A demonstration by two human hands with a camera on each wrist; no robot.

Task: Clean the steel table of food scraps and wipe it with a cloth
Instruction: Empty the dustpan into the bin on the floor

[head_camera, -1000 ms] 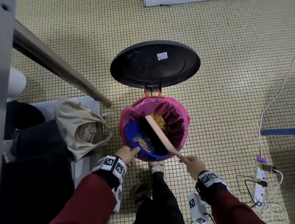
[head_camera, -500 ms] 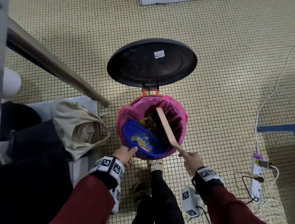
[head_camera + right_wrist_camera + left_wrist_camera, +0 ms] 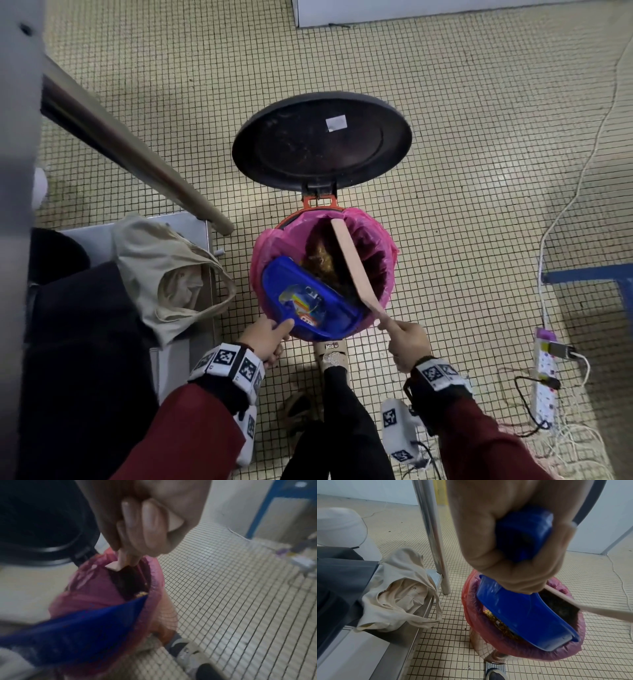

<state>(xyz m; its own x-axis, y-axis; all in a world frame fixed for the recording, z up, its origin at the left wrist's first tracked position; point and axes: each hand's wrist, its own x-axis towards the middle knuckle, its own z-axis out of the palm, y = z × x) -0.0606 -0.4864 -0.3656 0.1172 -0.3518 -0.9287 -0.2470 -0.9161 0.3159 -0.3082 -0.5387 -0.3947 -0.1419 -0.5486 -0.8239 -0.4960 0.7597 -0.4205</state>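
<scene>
A pedal bin (image 3: pixel 387 246) lined with a pink bag (image 3: pixel 471 601) stands on the floor, its black lid (image 3: pixel 322 140) up. My left hand (image 3: pixel 267 337) grips the handle of a blue dustpan (image 3: pixel 311 301), which is tipped over the bin's near rim (image 3: pixel 522 615). My right hand (image 3: pixel 407 341) holds a brush with a pale wooden back (image 3: pixel 352 263) (image 3: pixel 115 565); its dark bristles (image 3: pixel 559 605) reach into the bin. Brown-yellow food scraps (image 3: pixel 322 260) lie inside the bag.
A beige cloth bag (image 3: pixel 171 274) and dark items lie on a low steel shelf (image 3: pixel 191 226) to the left, under a slanted steel tube (image 3: pixel 130 150). A power strip (image 3: pixel 544 373) with cables lies on the tiled floor at right. My foot (image 3: pixel 330 354) is by the bin's base.
The brush has swung from slanting left across the dustpan toward the bin's far rim. The scraps that lay at the pan's edge now lie inside the bag.
</scene>
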